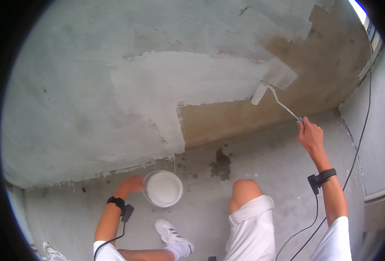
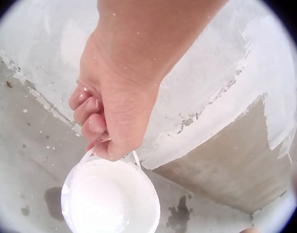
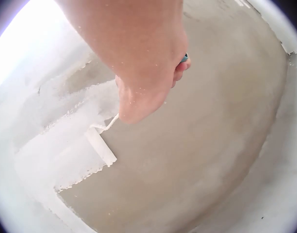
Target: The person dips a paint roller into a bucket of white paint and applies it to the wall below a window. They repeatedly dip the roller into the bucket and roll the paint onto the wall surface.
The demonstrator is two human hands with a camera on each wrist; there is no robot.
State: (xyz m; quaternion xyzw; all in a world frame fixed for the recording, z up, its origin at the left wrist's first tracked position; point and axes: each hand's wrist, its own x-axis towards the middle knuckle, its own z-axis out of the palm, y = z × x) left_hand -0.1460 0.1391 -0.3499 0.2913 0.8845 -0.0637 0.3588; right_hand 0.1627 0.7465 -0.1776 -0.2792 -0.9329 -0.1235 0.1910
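Note:
My right hand (image 1: 311,134) grips the handle of a paint roller (image 1: 259,94), thumb laid along it. The white roller sleeve lies against the wall at the lower edge of a pale painted band, and in the right wrist view the roller (image 3: 102,147) overlaps the border of white and brown. Down at the left, my left hand (image 1: 133,185) holds the thin wire handle of a white bucket (image 1: 180,191). Curled fingers close round that handle in the left wrist view, where the bucket (image 2: 156,206) hangs below the hand (image 2: 120,114). White paint fills much of it.
A brown bare patch of wall (image 1: 218,124) borders the white paint. Dark wet spots (image 1: 221,164) mark the grey floor. A shoe (image 1: 170,232) and a bent knee (image 1: 246,193) are close to the bucket. Black cables (image 1: 361,143) run along the right arm's side.

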